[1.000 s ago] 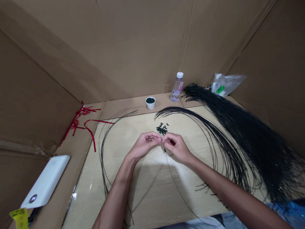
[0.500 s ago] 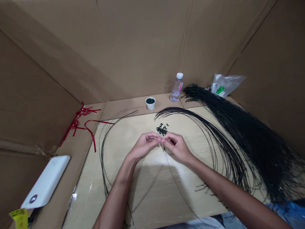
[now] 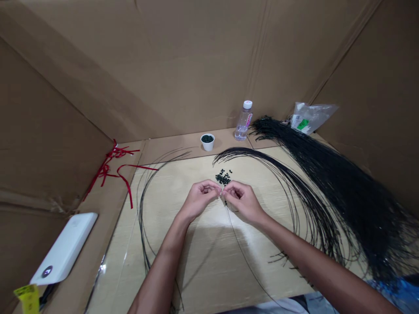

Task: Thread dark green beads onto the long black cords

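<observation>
At far left, a white device (image 3: 63, 248) lies on cardboard; right of it, a red ribbon (image 3: 131, 199) crosses the loose strands (image 3: 141, 213), which your left forearm also overlaps, so a sweep of that arm could snag them. Your left hand (image 3: 199, 198) is closed in a fingertip pinch, apparently on the thin dark strand (image 3: 236, 241); any smaller piece between the fingers cannot be made out. The white cup (image 3: 207, 143) stands upright beyond, filled with dark beads. The loose beads (image 3: 223, 178) lie just past your fingertips, where a forward nudge could scatter them. The strand hangs between your hands toward the near table edge; a slackened pinch or a tug from your clothing could pull it free. Your right hand (image 3: 244, 200) pinches too, seemingly on the same strand. The right forearm overlaps the dark strand bundle (image 3: 294, 192); dragging it could tangle the ends.
</observation>
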A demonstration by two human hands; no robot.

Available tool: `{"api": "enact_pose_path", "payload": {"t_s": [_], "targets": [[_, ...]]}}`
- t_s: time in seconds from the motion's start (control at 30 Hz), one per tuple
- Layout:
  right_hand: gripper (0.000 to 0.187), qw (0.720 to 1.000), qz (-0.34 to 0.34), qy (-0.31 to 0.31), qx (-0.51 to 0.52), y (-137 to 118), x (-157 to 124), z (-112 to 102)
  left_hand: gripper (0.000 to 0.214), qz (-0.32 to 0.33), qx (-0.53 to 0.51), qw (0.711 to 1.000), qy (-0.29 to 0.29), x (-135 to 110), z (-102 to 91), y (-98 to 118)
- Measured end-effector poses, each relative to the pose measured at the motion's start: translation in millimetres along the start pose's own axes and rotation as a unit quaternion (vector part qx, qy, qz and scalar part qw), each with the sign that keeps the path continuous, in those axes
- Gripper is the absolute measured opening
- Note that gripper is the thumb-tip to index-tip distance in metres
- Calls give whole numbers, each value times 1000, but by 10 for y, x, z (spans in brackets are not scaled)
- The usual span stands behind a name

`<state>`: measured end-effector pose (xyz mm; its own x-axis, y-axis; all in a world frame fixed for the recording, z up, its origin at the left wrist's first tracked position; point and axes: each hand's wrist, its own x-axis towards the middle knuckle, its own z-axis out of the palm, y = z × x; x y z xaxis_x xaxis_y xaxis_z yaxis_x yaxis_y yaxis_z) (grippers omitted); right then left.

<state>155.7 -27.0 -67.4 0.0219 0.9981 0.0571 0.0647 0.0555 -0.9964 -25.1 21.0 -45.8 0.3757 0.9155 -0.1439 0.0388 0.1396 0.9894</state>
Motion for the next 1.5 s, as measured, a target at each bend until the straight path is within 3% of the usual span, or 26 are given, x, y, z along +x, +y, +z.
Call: {"api": "enact_pose_path", "payload": {"t_s": [0.13,0.27,0.5,0.67,0.77,0.87,1.03,1.33,1.5], "targets": [[6,998,-22,-42,-35,-47,-4,-25,19,-11,-27,1000,-2,0,12,25],[6,994,-52,-75,-56,-69,-12,-52,17,-27,-45,999,5,-14,15,48],[22,999,-38,-4,-34,-83,-12,-42,21,-23,-46,999,12,-8,21,9],[24,1000,-11,-21,8,-34,17,-20,36,8,-18,1000,3,11,20,-71],[23,996,14,35,75,-8,62,-55,33,42,44,998,15,14,45,-129],[22,987,40,80,137,-7,104,-96,23,95,169,980,46,8,112,-165],[20,978,56,93,175,-31,113,-92,15,166,328,927,80,-7,212,-155],[22,975,52,97,191,-26,94,-71,10,165,375,909,77,-48,237,-130],[22,969,43,142,198,58,134,-110,22,193,428,883,26,-80,286,-143]]}}
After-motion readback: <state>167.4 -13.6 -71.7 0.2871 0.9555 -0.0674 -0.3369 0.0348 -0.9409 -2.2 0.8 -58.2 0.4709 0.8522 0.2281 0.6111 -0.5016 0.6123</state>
